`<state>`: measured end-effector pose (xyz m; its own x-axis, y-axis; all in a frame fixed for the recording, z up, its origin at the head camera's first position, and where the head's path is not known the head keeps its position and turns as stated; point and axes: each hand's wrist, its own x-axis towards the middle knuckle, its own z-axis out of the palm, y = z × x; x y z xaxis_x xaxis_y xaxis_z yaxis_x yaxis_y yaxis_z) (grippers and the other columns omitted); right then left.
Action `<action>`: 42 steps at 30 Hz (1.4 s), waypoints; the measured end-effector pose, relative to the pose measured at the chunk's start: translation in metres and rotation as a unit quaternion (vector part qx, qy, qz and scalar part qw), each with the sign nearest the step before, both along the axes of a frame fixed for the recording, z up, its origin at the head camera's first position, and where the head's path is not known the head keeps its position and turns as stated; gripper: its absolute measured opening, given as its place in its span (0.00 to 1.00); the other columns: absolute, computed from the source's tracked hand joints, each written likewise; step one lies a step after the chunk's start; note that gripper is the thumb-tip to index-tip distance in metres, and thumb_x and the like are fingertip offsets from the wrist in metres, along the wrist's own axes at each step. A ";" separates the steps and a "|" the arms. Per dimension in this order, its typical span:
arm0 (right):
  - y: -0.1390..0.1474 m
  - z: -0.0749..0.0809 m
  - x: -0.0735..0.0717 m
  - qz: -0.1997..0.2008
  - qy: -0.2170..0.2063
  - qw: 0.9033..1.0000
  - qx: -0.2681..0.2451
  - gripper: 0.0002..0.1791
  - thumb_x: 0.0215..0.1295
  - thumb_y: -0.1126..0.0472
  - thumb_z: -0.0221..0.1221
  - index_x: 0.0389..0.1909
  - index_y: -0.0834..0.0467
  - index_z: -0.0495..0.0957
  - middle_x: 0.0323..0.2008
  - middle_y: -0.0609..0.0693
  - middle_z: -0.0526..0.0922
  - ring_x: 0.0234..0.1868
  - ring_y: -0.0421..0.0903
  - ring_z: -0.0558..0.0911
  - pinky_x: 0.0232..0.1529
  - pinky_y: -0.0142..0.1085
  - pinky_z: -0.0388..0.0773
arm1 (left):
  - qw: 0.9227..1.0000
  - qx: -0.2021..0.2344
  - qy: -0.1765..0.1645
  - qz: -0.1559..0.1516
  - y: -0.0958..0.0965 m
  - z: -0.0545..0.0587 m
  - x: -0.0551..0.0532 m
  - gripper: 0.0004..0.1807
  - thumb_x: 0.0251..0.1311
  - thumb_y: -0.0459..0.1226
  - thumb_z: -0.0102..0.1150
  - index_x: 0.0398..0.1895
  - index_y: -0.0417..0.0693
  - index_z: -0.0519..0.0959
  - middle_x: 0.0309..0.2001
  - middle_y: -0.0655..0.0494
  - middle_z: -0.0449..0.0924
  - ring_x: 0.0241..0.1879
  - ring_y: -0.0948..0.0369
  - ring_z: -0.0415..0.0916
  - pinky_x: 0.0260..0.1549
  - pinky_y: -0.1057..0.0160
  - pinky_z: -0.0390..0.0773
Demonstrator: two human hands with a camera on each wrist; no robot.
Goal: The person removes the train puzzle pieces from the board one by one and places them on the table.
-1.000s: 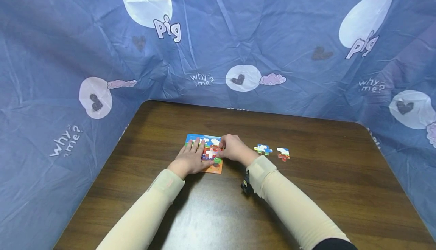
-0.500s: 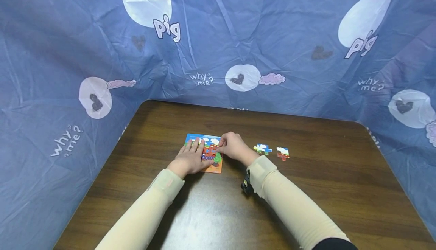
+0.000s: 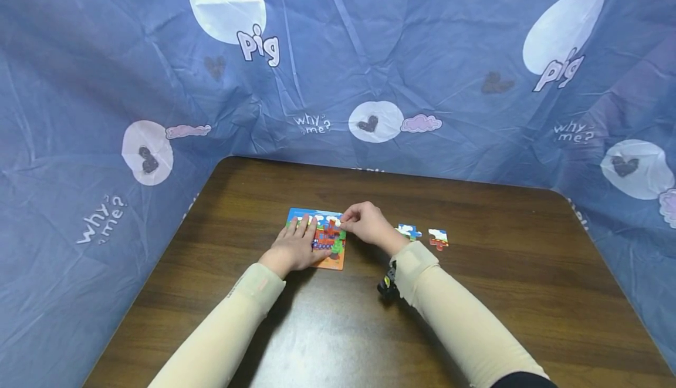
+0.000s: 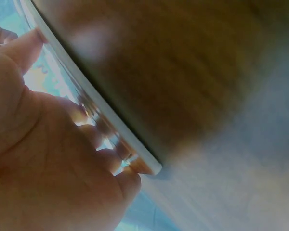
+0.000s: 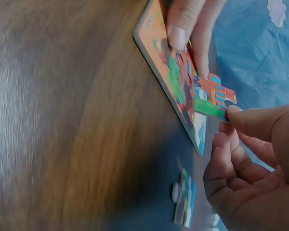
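My left hand [image 3: 293, 247] lies flat with fingers spread over a picture puzzle board [image 3: 331, 263], which has a blue sky and an orange lower edge. Between thumb and fingers, my right hand [image 3: 368, 223] pinches a jigsaw piece [image 5: 214, 96] by one end, at the board's right side. Red, blue and green are printed on that piece. In the right wrist view it stands tilted over the board, with the left hand's fingers just beyond it. Much of the board's left half is hidden beneath the left hand.
To the right of the board, two loose jigsaw pieces lie on the brown wooden table [image 3: 502, 270]: a blue and green one [image 3: 409, 231], partly behind the right wrist, and a white and red one [image 3: 438, 239]. A blue printed curtain [image 3: 443, 36] hangs behind the table.
A pale cross-shaped patch in the board is no longer visible, with red print there now. My right hand has shifted slightly up and right. The left hand keeps its place.
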<state>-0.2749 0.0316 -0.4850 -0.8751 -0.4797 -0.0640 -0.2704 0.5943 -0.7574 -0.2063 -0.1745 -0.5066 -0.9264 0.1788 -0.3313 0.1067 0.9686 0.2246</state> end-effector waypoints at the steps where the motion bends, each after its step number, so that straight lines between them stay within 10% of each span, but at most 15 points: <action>1: 0.003 0.001 0.000 -0.003 -0.011 1.000 -0.005 0.03 0.69 0.62 0.66 0.37 0.57 0.86 0.30 0.48 0.83 0.27 0.45 0.78 0.29 0.39 0.77 | 1.000 -0.002 -0.002 0.001 0.001 0.003 0.001 0.52 0.70 0.67 0.43 0.82 0.41 0.44 0.81 0.43 0.37 0.78 0.43 0.33 0.73 0.46 0.40; 14: 0.043 0.006 0.000 -0.006 -0.030 0.999 -0.024 0.04 0.70 0.62 0.65 0.37 0.58 0.86 0.32 0.54 0.86 0.32 0.54 0.82 0.30 0.41 0.79 | 1.000 0.010 0.011 -0.002 -0.002 -0.009 -0.002 0.55 0.68 0.71 0.40 0.82 0.41 0.44 0.81 0.41 0.38 0.78 0.41 0.34 0.73 0.44 0.40; 21: 0.066 0.008 0.000 -0.011 -0.031 0.999 -0.021 0.05 0.72 0.60 0.64 0.40 0.58 0.85 0.33 0.55 0.84 0.32 0.56 0.81 0.28 0.41 0.79 | 1.000 0.002 0.001 -0.001 0.002 0.011 0.006 0.51 0.71 0.65 0.46 0.83 0.42 0.44 0.81 0.42 0.38 0.78 0.42 0.34 0.73 0.45 0.40; 42: 0.136 0.014 0.009 -0.023 -0.038 0.999 -0.021 0.06 0.70 0.60 0.66 0.41 0.59 0.87 0.30 0.53 0.83 0.32 0.51 0.80 0.34 0.43 0.79 | 1.000 0.004 0.010 -0.007 0.004 0.012 0.007 0.51 0.72 0.64 0.46 0.82 0.41 0.45 0.81 0.41 0.39 0.78 0.42 0.35 0.73 0.45 0.42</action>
